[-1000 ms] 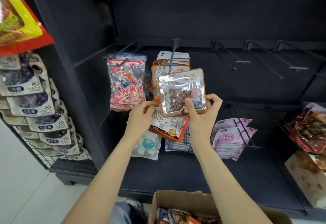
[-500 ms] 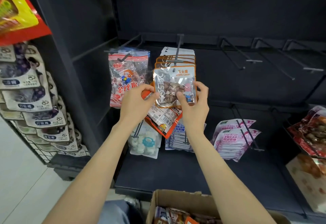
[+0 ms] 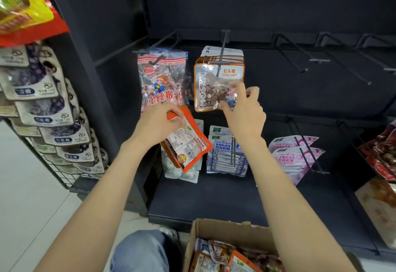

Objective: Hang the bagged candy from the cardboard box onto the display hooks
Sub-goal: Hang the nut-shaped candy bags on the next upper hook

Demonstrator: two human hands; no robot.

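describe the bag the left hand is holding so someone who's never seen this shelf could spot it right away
On the dark metal display shelf, look below the red-and-white striped clear candy bag on the upper left hook. There the left hand grips a flat orange foil candy bag, tilted, its white printed back and barcode facing the camera. Unlike its neighbours, it hangs on no hook.

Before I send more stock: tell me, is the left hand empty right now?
No. The left hand grips orange-edged candy bags held below the hooks, while the right hand touches the stone candy bag hanging on its hook.
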